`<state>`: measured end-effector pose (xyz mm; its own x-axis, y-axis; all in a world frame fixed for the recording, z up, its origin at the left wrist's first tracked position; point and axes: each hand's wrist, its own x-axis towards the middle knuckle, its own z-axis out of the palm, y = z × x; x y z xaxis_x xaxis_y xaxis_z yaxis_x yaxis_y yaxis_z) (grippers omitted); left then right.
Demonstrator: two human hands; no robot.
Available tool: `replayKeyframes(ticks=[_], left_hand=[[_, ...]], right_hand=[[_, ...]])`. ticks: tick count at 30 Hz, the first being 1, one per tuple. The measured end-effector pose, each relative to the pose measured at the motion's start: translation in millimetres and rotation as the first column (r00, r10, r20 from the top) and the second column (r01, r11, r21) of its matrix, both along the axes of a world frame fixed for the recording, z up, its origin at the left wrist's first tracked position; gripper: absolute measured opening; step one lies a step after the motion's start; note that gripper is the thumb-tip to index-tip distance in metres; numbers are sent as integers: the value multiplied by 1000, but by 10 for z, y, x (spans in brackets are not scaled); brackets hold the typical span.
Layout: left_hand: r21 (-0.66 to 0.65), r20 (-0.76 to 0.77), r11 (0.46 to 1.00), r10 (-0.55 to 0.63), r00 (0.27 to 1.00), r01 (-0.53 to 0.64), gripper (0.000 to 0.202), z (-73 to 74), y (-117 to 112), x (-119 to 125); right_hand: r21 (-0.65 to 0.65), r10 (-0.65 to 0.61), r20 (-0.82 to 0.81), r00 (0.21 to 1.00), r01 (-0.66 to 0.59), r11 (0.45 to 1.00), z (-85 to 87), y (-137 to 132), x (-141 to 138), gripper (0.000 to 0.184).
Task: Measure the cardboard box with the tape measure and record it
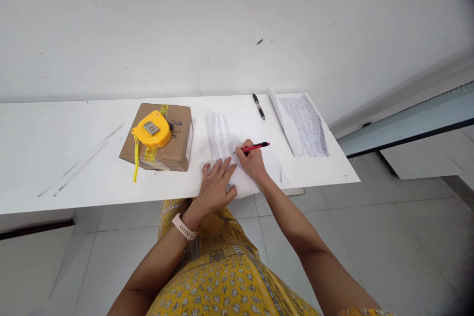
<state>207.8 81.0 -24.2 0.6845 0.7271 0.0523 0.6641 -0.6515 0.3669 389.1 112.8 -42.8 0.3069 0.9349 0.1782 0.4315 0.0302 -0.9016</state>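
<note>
At the front edge of the tabletop [55, 148], right of its middle, the printed sheet [222, 138] lies under both hands. The right hand [254, 160] is closed around the red pen [257, 146], whose tip meets the sheet. The left hand [217, 182] lies flat with fingers extended on the sheet's near end, just beside the right hand. A cardboard box [174, 153] bearing a tape measure [151, 129] sits toward the left edge.
</note>
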Motion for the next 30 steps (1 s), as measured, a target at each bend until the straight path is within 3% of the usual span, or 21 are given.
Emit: replayKeyframes(ticks=[30], left_hand=[[0, 7, 1000, -1, 1000, 1, 60, 2, -3, -9]], right_hand=[[0, -13, 39, 999, 13, 1000, 39, -5, -8, 25]])
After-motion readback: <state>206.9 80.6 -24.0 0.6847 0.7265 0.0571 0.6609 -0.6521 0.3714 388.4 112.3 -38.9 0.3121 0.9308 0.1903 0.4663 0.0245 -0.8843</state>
